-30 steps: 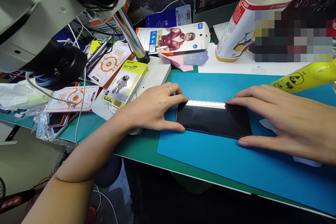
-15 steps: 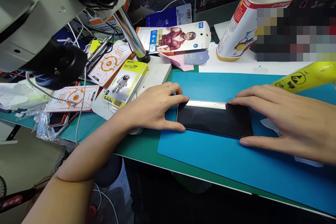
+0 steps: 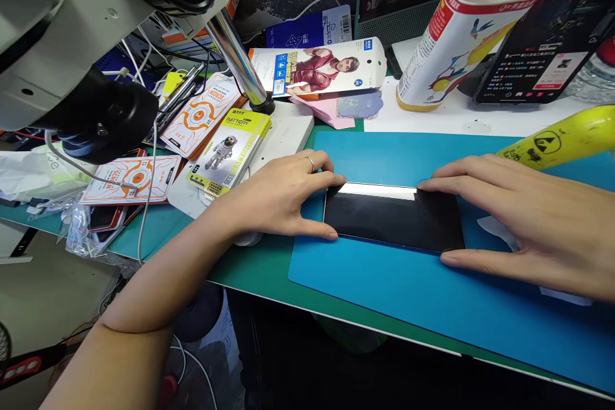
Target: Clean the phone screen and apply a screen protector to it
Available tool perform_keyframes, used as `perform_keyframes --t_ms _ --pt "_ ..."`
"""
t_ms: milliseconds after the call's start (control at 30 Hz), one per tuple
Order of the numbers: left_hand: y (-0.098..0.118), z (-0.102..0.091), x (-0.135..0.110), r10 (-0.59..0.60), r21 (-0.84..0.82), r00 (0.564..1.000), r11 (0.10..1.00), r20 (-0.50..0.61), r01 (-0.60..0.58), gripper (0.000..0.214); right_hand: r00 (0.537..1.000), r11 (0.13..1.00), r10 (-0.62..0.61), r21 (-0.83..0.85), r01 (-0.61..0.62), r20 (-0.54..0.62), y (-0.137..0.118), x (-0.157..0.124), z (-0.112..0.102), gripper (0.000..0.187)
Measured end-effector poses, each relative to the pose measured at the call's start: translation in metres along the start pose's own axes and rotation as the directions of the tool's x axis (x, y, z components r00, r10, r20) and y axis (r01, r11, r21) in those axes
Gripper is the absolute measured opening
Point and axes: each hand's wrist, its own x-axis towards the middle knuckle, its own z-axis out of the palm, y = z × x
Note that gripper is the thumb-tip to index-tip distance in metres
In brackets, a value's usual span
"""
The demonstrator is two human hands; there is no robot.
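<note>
A black smartphone (image 3: 391, 218) lies on the blue mat (image 3: 375, 288), its dark screen facing up with a bright reflection along the far edge. My left hand (image 3: 293, 195) grips its left end, thumb on the near edge and fingers on the far edge. At the other end my right hand (image 3: 523, 224) holds it the same way, thumb near and fingertips far. White scraps (image 3: 497, 230) lie partly hidden under my right hand.
A microscope (image 3: 110, 45) looms at the upper left on its chrome post (image 3: 240, 61). A battery box (image 3: 229, 152) stands beside my left forearm. Behind the mat are a paper can (image 3: 461, 45) and a propped phone (image 3: 533, 67); a yellow tool handle (image 3: 567, 134) lies right.
Both hands and the smartphone stay almost exactly where they were. The blurred patch at the upper right is gone, so the propped phone's screen shows.
</note>
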Motion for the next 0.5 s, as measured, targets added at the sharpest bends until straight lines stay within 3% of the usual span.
perform_keyframes --t_ms 500 --pt "-0.0003 -0.0012 -0.0008 -0.004 0.000 1.000 1.000 0.007 0.004 0.075 1.000 1.000 -0.013 -0.011 0.013 -0.001 -0.0032 -0.0031 0.0008 0.066"
